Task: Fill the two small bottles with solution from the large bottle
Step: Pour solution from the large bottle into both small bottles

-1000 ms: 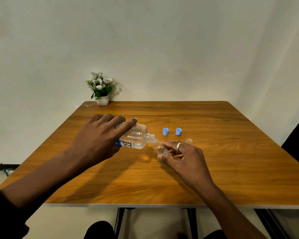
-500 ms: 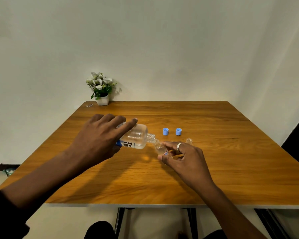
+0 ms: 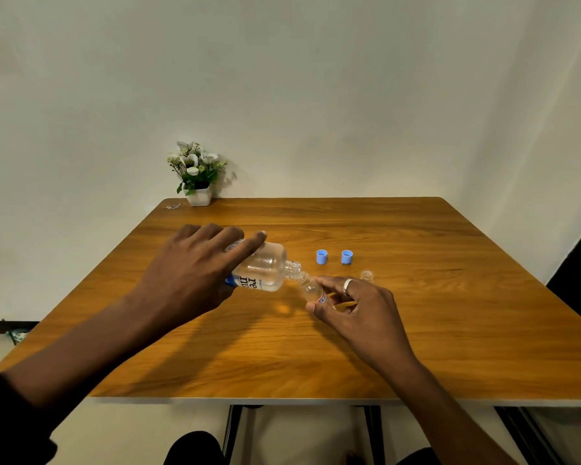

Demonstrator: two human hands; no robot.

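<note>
My left hand (image 3: 188,273) grips the large clear bottle (image 3: 265,271), which lies tipped on its side above the table with its open neck pointing right. That neck meets the mouth of a small clear bottle (image 3: 311,290), held tilted between the thumb and fingers of my right hand (image 3: 359,310). A second small bottle (image 3: 367,275) stands uncapped just behind my right hand, mostly hidden by it. Two blue caps (image 3: 321,256) (image 3: 347,257) sit on the wooden table (image 3: 450,313) behind the bottles.
A white pot of flowers (image 3: 197,174) stands at the table's far left corner, with a small scrap (image 3: 173,206) beside it. The wall runs right behind the table. Dark table legs show under the near edge.
</note>
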